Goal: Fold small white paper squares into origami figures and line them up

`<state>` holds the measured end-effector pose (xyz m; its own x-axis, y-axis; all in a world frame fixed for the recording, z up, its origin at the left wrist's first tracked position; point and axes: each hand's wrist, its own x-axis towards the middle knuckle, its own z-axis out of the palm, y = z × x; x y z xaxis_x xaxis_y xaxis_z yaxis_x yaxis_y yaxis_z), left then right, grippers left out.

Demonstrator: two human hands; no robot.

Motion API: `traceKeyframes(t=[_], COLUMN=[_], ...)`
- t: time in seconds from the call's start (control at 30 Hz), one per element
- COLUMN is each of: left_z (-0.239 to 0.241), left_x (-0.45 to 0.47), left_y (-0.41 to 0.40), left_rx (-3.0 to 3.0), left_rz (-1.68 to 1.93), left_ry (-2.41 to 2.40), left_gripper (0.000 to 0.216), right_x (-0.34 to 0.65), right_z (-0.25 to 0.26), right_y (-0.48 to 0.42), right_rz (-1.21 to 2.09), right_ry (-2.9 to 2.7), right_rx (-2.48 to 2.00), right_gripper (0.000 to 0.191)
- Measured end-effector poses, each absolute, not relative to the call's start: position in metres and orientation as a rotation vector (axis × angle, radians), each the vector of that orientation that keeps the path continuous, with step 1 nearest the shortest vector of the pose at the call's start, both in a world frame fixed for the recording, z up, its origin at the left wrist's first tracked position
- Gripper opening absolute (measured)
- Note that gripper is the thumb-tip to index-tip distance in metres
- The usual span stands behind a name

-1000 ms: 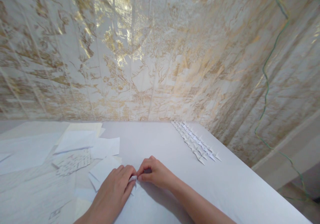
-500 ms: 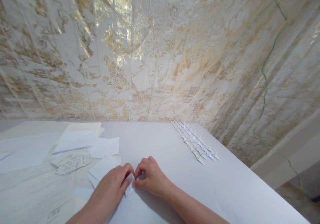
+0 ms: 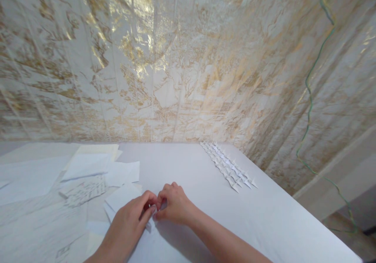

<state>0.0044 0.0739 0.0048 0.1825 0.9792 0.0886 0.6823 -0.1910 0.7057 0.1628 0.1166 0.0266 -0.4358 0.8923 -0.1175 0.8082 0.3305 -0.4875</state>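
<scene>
L grip (image 3: 131, 224) & R grip (image 3: 174, 206) pinching small paper piece (image 3: 153, 209), on white table (image 3: 264, 224)

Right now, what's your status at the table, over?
Left hand, right hand pinching small paper piece on table. Loose sheets left, folded pieces far right, both apart.

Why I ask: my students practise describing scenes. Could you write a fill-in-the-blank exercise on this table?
1. The left hand and the right hand pinch a small folded piece made of white ____.
2. The row of folded shapes lies to the ____ of both hands.
3. The loose sheets lie on the table on its ____ side.
4. The cord hanging along the wall is ____.
Missing words: paper; right; left; green.
</scene>
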Motion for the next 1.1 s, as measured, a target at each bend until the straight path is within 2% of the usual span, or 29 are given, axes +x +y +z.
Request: traceKeyframes(t=[0.23, 0.33, 0.5, 0.7, 0.83, 0.97, 1.1], left_z=[0.009, 0.010, 0.006, 0.001, 0.001, 0.003, 0.006], left_x=[0.001, 0.000, 0.000, -0.002, -0.005, -0.003, 0.006], left_y=[0.076, 0.077, 0.078, 0.080, 0.083, 0.081, 0.073], left_rx=[1.908, 1.908, 1.952, 1.950, 1.883, 1.508, 1.084], left_rz=[0.787, 0.805, 0.850, 0.924, 1.015, 1.144, 1.001], left_ry=[1.466, 1.419, 1.428, 1.411, 1.418, 1.418, 1.214], left_gripper=[0.022, 0.028, 0.017, 0.024, 0.020, 0.046, 0.050], right_x=[0.163, 0.163, 0.163, 0.166, 0.170, 0.176, 0.178], right_z=[0.027, 0.024, 0.018, 0.015, 0.018, 0.030, 0.039], right_y=[0.112, 0.112, 0.117, 0.118, 0.123, 0.127, 0.123], right_rz=[0.734, 0.736, 0.700, 0.735, 0.791, 0.746, 0.666], right_ry=[-2.374, -2.337, -2.321, -2.295, -2.256, -2.212, -2.184], right_rx=[-1.564, -1.542, -1.483, -1.397, -1.242, -1.164, -1.072], right_gripper=[0.005, 0.007, 0.011, 0.019, 0.028, 0.028, 0.029])
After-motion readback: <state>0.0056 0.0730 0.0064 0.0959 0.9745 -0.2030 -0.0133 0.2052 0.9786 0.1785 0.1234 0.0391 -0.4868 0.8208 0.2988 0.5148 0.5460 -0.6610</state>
